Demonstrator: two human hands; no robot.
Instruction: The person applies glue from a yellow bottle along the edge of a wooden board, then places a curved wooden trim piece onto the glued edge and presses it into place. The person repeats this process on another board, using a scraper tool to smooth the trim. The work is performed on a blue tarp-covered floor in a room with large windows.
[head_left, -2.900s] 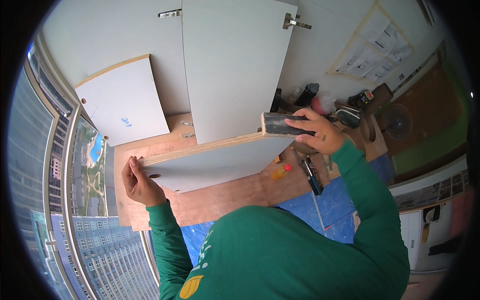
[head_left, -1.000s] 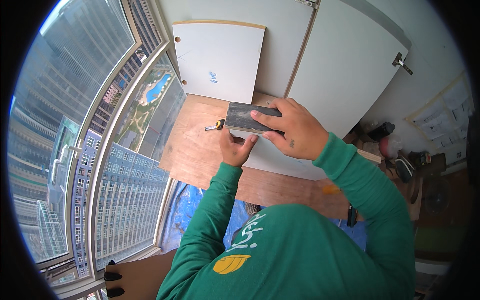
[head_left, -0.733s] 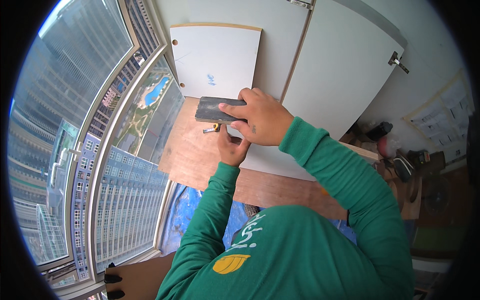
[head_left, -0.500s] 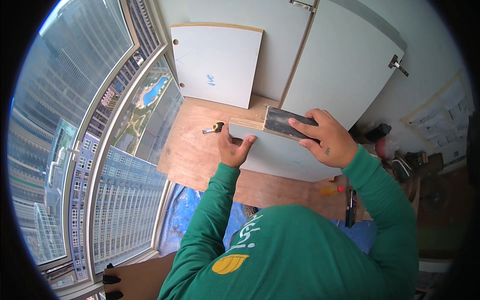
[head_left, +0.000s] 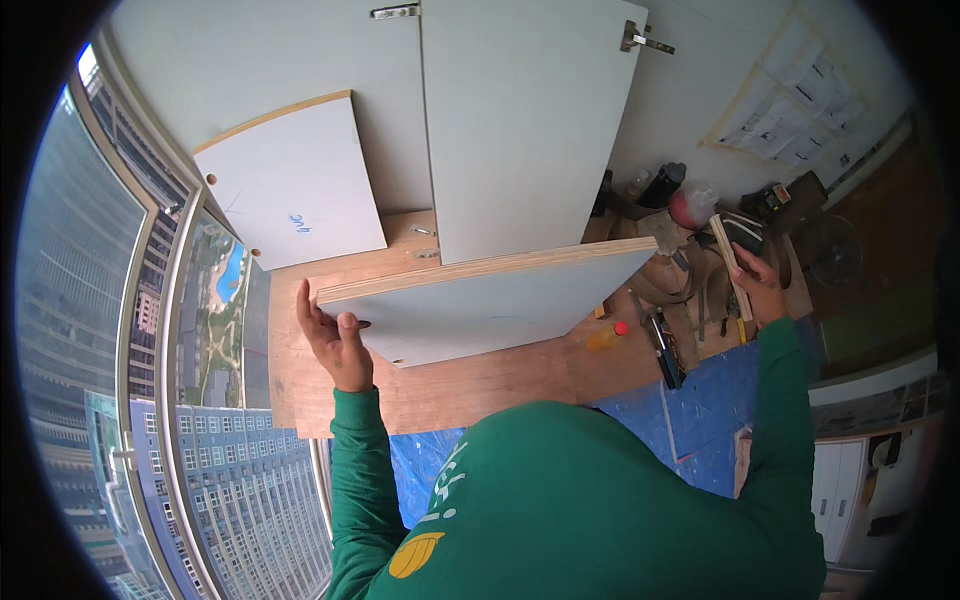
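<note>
A white-faced plywood panel [head_left: 500, 310] stands on its long edge on the wooden work surface, its layered top edge facing up. My left hand [head_left: 340, 345] grips the panel's left end, thumb on the near face and fingers behind. Off to the right, my right hand [head_left: 760, 285] is wrapped around a sanding block [head_left: 732, 270], seen nearly edge-on as a narrow strip of wood. The block is apart from the panel, above the tools at the right end of the surface.
A smaller white panel [head_left: 295, 185] leans at the back left, beside tall cabinet doors [head_left: 530, 120]. At right lie a tool belt [head_left: 665, 290], a black bottle [head_left: 665, 183] and an orange bottle with a red cap [head_left: 605, 337]. Windows [head_left: 150, 300] line the left; blue sheeting [head_left: 640, 420] covers the floor.
My right hand has lifted the sanding block off the panel's top edge and carried it right. My left hand still holds the panel's left end. The view has turned right.
</note>
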